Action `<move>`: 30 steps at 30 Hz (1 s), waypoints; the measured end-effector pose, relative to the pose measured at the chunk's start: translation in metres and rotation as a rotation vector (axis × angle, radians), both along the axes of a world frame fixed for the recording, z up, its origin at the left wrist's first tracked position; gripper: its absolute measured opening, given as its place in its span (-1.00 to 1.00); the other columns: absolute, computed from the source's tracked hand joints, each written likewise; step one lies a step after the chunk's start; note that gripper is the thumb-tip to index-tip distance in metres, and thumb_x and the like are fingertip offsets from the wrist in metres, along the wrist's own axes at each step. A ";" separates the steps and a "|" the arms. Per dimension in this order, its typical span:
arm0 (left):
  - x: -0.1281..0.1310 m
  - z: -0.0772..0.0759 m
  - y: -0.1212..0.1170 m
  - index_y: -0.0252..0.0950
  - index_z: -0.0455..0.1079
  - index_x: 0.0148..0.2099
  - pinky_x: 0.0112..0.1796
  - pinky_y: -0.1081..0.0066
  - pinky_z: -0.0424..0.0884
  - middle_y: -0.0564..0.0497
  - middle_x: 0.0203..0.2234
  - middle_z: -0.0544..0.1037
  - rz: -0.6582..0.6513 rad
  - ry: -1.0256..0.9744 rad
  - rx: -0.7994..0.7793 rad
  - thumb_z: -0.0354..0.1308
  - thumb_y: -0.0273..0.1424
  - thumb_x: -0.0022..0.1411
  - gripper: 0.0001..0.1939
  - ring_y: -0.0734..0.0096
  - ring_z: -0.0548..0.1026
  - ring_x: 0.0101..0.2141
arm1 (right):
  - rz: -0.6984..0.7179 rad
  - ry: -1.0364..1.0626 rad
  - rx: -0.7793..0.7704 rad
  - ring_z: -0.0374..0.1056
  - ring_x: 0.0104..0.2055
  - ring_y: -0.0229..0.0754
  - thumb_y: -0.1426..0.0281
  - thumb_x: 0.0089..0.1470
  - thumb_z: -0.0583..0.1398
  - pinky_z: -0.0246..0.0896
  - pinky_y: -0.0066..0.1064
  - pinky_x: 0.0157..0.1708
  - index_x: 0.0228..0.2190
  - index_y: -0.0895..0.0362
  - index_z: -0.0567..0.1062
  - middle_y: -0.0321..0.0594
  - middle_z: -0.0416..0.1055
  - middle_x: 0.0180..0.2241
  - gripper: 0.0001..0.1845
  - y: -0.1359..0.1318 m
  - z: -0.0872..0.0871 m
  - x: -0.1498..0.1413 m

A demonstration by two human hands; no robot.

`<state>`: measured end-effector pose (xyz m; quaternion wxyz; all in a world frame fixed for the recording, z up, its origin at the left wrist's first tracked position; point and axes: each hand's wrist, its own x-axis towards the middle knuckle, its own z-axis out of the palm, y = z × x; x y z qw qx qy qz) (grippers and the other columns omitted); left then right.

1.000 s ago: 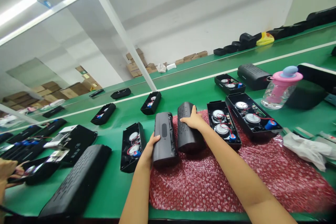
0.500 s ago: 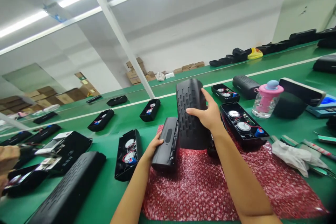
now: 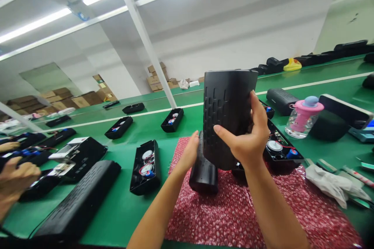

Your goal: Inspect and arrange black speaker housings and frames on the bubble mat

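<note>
The left hand (image 3: 188, 155), near the middle of the frame, is bare and slim, with a narrow wrist. The left forearm (image 3: 160, 207) is bare too, smooth in outline, and widens evenly towards the bottom edge. Right of centre, the right hand (image 3: 253, 140) is also bare, with slender fingers, a rounded thumb (image 3: 224, 134) and a palm broader than the wrist. The right forearm (image 3: 270, 204), bare down to the bottom edge, widens likewise. The nails are too small to make out clearly.
</note>
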<state>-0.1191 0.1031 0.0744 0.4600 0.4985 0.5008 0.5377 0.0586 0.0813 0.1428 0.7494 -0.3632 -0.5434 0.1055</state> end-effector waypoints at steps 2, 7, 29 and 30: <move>0.005 0.017 -0.016 -0.18 0.05 0.36 0.25 0.06 0.14 -0.20 0.29 0.26 -0.099 -0.008 0.181 0.29 -0.04 0.08 -0.11 -0.12 0.19 0.29 | 0.032 0.069 -0.013 -0.11 0.39 0.25 0.19 -0.19 0.43 -0.03 0.22 0.30 0.30 -0.23 0.05 -0.22 -0.01 0.33 0.09 -0.012 0.002 -0.009; 0.014 0.041 -0.054 -0.16 -0.02 0.40 0.29 0.02 0.06 -0.15 0.30 0.21 -0.286 0.284 0.494 0.54 -0.36 -0.23 0.21 -0.21 0.11 0.31 | 0.275 0.319 -0.064 -0.06 0.39 0.11 0.22 -0.19 0.45 0.14 0.06 0.27 0.30 -0.29 -0.04 -0.25 -0.01 0.32 0.16 -0.039 0.009 -0.010; -0.008 0.065 -0.061 -0.14 0.17 0.30 0.13 0.02 0.34 -0.13 0.21 0.35 -0.597 -0.206 0.113 0.50 -0.44 -0.25 0.04 -0.28 0.28 0.21 | 0.846 0.209 -0.255 0.34 0.15 0.08 0.13 -0.07 0.23 0.37 -0.05 0.04 0.23 -0.10 0.15 -0.20 0.33 0.18 -0.17 -0.002 0.005 0.000; -0.009 0.065 -0.061 -0.14 0.16 0.31 0.13 0.00 0.34 -0.14 0.21 0.35 -0.602 -0.218 0.102 0.51 -0.43 -0.25 0.06 -0.29 0.29 0.20 | 0.876 0.170 -0.270 0.34 0.14 0.09 0.10 -0.13 0.29 0.37 -0.05 0.03 0.24 -0.12 0.13 -0.20 0.33 0.18 -0.09 -0.001 0.005 0.001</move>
